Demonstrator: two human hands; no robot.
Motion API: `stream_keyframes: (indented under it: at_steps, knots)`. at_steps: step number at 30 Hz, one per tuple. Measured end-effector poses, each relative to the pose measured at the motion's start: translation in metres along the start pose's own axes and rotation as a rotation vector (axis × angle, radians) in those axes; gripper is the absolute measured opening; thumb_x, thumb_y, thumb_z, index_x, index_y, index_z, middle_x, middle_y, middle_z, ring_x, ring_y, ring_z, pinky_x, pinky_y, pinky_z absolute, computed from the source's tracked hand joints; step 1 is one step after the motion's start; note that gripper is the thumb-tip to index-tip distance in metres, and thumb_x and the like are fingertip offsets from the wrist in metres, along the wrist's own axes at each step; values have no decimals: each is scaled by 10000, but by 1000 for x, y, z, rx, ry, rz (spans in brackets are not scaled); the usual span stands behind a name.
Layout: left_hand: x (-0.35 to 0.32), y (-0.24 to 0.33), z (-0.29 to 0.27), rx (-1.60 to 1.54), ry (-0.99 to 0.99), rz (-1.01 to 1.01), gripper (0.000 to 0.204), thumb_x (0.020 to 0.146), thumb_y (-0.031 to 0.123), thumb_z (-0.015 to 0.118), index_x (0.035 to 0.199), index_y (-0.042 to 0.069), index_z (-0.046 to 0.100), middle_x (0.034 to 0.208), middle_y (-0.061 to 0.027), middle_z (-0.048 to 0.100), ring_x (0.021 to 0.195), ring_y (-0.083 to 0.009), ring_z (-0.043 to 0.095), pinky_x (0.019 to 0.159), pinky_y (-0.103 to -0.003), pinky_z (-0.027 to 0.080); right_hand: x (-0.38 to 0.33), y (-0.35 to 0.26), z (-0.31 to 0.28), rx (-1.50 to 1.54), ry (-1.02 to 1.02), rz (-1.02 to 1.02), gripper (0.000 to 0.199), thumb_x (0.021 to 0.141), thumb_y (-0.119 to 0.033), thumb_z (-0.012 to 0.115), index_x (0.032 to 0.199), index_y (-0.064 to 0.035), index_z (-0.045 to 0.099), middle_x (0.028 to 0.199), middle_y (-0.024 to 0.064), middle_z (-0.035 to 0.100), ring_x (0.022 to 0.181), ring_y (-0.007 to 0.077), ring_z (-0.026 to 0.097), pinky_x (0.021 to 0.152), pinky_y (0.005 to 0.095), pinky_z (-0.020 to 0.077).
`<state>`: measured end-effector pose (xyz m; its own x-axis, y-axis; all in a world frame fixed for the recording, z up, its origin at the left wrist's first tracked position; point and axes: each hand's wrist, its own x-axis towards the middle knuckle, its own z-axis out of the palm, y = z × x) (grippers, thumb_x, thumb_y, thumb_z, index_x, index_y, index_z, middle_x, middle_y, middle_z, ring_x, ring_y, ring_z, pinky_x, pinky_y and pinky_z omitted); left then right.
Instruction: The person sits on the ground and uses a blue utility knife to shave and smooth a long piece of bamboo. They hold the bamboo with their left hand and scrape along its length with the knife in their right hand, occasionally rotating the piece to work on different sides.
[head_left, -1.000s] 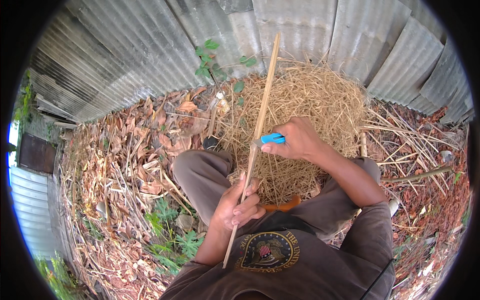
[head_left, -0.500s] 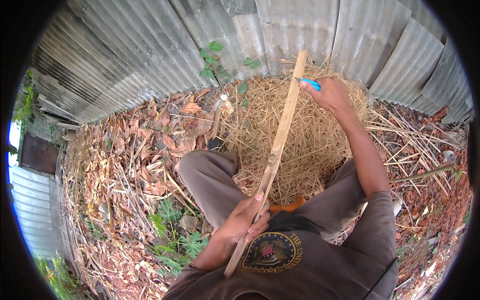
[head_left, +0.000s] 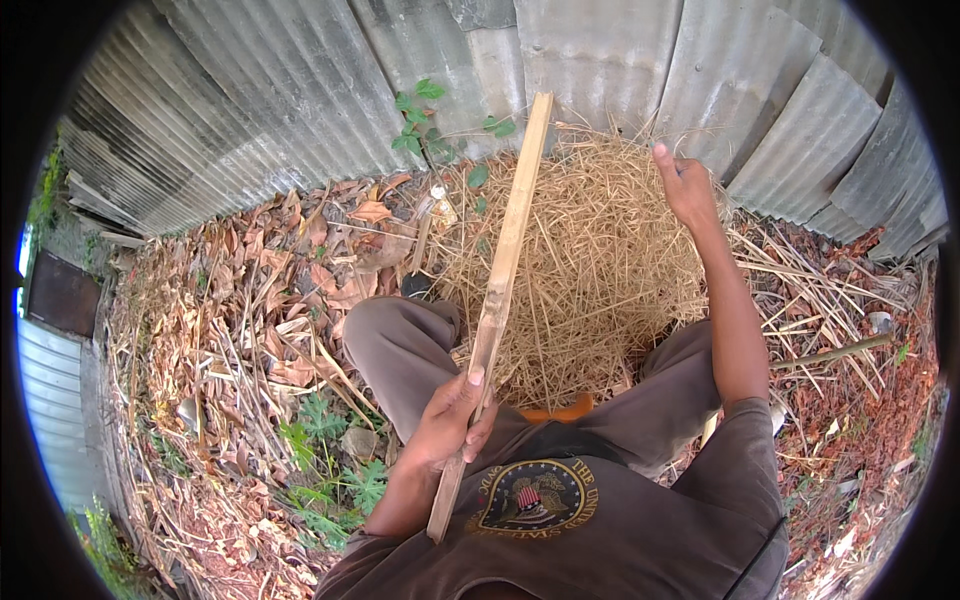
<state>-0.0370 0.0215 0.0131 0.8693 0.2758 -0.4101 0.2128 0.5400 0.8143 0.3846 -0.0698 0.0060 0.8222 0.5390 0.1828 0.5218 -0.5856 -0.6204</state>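
The slat (head_left: 497, 290), long, pale and flat, slanted up over the straw (head_left: 590, 260). The left hand (head_left: 450, 420) was wrapped round its lower part. The right hand (head_left: 688, 185) was raised apart; its grip couldn't be made out.

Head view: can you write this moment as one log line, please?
left hand: grips wooden slat near its lower end | right hand: raised over straw pile, contents unclear | slat: tilted toward corrugated metal wall

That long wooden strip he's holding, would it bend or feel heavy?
Probably light: the left hand alone holds the strip up near its lower end. Likely fairly stiff, since it stays straight along its length. Being thin, it might flex if pushed sideways.
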Motion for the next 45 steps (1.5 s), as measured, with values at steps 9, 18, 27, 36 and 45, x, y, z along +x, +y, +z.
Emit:
stream_keyframes:
  at_steps: [9,18,27,36,45]
  knots:
    - [15,21,25,17,-29,47,301,1023,344,393,886,78,413,495,6,360,332,-81,340,321,-223,283,-115,-85,49,57,-319,-670,702,753,-765,520,574,-93,615,438,90,482,443,320,540,470,431,432]
    - [9,18,29,-54,-10,-18,261,1021,303,410,849,108,423,455,31,339,299,-82,301,383,-220,268,-71,-73,57,-77,-182,-402,720,739,-766,532,548,-80,633,410,102,493,436,307,558,463,418,454]
    - [-1,6,19,-58,-115,-76,260,1022,325,404,995,69,439,509,16,372,334,-73,342,319,-214,282,-52,-57,55,-133,-198,-341,823,741,-843,419,559,-70,639,458,115,532,497,289,595,496,432,463]
    - [-38,3,20,271,-182,-157,271,1027,301,397,1057,36,449,532,14,401,376,-59,388,358,-204,344,60,70,-5,-34,290,245,926,763,-873,284,559,-16,571,609,159,587,616,273,607,592,442,459]
    - [-1,16,14,425,151,212,235,1019,226,408,1077,13,488,588,1,439,421,-55,415,391,-210,351,-108,-87,32,-60,-340,-436,706,783,-744,501,553,-83,598,453,84,492,477,293,560,500,429,448]
